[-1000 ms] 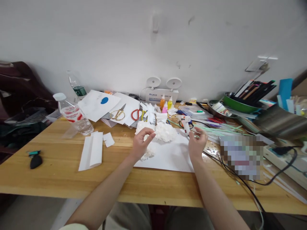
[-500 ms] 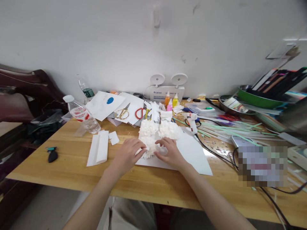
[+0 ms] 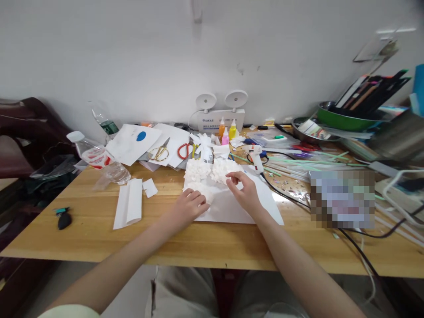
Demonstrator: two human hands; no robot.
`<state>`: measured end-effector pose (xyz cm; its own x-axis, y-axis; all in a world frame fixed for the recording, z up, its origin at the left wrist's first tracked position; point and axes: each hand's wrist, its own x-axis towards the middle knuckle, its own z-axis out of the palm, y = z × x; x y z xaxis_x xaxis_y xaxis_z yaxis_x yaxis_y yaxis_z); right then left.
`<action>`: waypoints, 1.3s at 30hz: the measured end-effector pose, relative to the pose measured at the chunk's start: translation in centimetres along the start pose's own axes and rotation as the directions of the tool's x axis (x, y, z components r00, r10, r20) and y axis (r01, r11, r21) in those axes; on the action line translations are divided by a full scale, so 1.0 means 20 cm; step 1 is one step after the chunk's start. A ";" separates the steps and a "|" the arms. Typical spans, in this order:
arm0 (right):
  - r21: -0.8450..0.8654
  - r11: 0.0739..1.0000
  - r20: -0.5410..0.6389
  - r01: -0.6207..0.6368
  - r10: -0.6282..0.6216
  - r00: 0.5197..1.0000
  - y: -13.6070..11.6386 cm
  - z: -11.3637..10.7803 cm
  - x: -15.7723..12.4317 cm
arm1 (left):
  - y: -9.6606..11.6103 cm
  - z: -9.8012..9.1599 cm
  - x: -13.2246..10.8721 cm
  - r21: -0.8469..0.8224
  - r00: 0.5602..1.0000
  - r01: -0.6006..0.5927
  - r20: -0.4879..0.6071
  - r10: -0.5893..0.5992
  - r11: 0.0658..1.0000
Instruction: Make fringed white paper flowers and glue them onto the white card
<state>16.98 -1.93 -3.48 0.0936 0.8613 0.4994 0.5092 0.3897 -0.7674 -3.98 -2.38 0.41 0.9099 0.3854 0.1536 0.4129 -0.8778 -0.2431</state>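
Note:
Three ruffled white paper clusters lie on a white sheet in the middle of the table. My left hand rests over the nearest cluster with its fingers curved; what its fingertips hold, if anything, is hidden. My right hand is beside the back right cluster, thumb and index finger apart, with nothing visible between them. The back left cluster is untouched. Behind them lie white paper strips.
Left are a water bottle, folded white paper and a black item. Gold scissors and red-handled pliers lie behind. At right are a glue gun, its black cord, thin sticks and a green bowl.
My view has turned slightly to the right. My hands have moved apart: the left now covers the near cluster, and the right has shifted away toward the back right cluster.

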 end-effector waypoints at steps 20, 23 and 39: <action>0.061 0.998 -0.050 0.027 -0.024 0.998 -0.04 -0.03 0.02 | -0.06 -0.03 0.14 0.139 0.937 -0.341 0.124 0.325 0.930; 0.068 0.997 -0.054 0.034 -0.030 0.998 -0.04 -0.04 0.02 | -0.06 -0.04 0.15 0.141 0.938 -0.340 0.130 0.323 0.930; 0.071 0.997 -0.058 0.043 -0.039 0.998 -0.04 -0.04 0.02 | -0.07 -0.04 0.17 0.146 0.918 -0.387 0.156 0.365 0.910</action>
<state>17.30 -2.14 -2.37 0.1228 0.8252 0.5514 0.4511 0.4485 -0.7716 -1.50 -0.15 1.96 0.9923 0.0773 -0.0970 0.0295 -0.9067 -0.4208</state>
